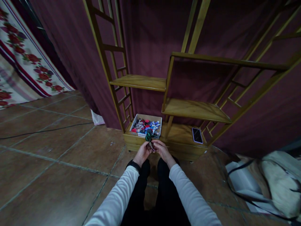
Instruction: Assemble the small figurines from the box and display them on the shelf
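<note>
Both hands meet in front of the low shelf, closed around a small crumpled item (149, 137) with a shiny dark green top and a patterned, pinkish lower part. Its exact kind is too small to make out. My left hand (142, 153) pinches it from the left, and my right hand (161, 148) has its fingertips on it from the right. Just beyond them, a shallow white box (161, 123) holds several small colourful pieces in red, blue, black and white. The item overlaps the box's front edge in view.
A wooden shelf unit (138, 81) with stepped boards stands against a maroon curtain (148, 37). A phone (197, 135) lies on its bottom board at right. A pale bag (279, 182) with a dark strap rests on the tiled floor at right; a black cable (58, 128) runs along the left.
</note>
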Motion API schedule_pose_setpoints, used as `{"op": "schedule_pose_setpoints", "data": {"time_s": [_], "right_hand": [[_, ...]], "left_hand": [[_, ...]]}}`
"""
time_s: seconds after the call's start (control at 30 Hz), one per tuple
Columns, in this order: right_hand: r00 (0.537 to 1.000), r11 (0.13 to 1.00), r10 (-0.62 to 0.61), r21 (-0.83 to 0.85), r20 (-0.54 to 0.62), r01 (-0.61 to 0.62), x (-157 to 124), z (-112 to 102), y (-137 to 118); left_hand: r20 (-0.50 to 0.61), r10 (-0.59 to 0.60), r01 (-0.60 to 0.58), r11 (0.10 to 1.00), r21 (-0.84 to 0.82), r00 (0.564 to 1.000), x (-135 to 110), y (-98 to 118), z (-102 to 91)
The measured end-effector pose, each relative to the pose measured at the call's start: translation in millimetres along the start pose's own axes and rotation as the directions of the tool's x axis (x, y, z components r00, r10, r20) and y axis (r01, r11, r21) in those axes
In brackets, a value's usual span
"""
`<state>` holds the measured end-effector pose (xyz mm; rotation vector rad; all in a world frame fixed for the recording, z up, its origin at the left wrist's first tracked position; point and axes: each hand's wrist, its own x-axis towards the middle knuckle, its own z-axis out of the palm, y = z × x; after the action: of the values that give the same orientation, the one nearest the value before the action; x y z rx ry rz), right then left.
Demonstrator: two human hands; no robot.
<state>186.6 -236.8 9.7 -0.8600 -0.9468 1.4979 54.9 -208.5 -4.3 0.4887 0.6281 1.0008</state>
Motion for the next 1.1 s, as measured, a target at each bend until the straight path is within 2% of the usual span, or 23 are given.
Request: {"op": "schedule_pose_setpoints", "data": {"time_s": [0.1, 0.2, 0.23, 0.3, 0.4, 0.5, 0.6, 0.7, 0.87, 1.0, 1.1], "right_hand": [[0.988, 0.997, -0.077, -0.034, -0.136, 0.073, 3.0, -4.5, 1.7], [0.928, 0.959, -0.234, -0.224, -0.29, 0.172, 7.2, -12.2, 3.3], [0.914, 0.936, -0.277, -0.301, -0.298, 0.185, 8.6, -14.0, 4.4], [0.921, 0.894, -0.302, -0.409, -0.248, 0.183, 11.2, -16.2, 7.6], [0.965, 0.878, -0.225, -0.458, -0.134, 0.14, 13.9, -17.8, 13.5], [0.978, 0.872, -0.18, -0.476, -0.103, 0.111, 15.4, -20.6, 18.3], [0.969, 0.886, -0.198, -0.45, -0.146, 0.113, 16.1, -23.9, 20.7], [0.939, 0.894, -0.247, -0.429, -0.238, 0.126, 15.4, -26.5, 20.0], [0.883, 0.829, -0.304, -0.556, -0.358, 0.06, 12.6, -28.8, 17.2], [0.878, 0.809, -0.307, -0.587, -0.368, 0.036, 12.7, -29.0, 18.1], [0.876, 0.809, -0.313, -0.586, -0.367, 0.043, 14.1, -29.4, 19.5]], "left_hand": [[-0.008, -0.008, 0.008, 1.0, -0.026, 1.0, -2.3, 2.1, 2.7], [-0.06, -0.01, 0.007, 0.999, -0.038, 0.998, -6.1, 7.6, 5.6], [-0.067, -0.012, 0.009, 0.999, -0.038, 0.998, -7.3, 9.2, 6.7], [-0.066, -0.017, 0.014, 0.999, -0.039, 0.998, -9.8, 11.1, 8.9], [-0.069, -0.016, 0.013, 0.999, -0.042, 0.998, -12.3, 11.6, 11.7], [-0.059, -0.021, 0.019, 0.999, -0.047, 0.998, -12.6, 11.6, 12.7], [-0.015, -0.035, 0.035, 0.999, -0.028, 0.999, -11.6, 12.7, 11.3], [-0.026, -0.009, 0.011, 0.998, 0.064, 1.0, -10.7, 13.4, 7.8], [-0.065, 0.109, -0.092, 0.97, 0.223, 0.992, -7.3, 9.2, 2.5], [-0.102, 0.205, -0.16, 0.927, 0.339, 0.973, -2.3, 3.5, 2.7], [-0.112, 0.319, -0.229, 0.845, 0.484, 0.941, -1.0, -0.4, 3.0]]}}
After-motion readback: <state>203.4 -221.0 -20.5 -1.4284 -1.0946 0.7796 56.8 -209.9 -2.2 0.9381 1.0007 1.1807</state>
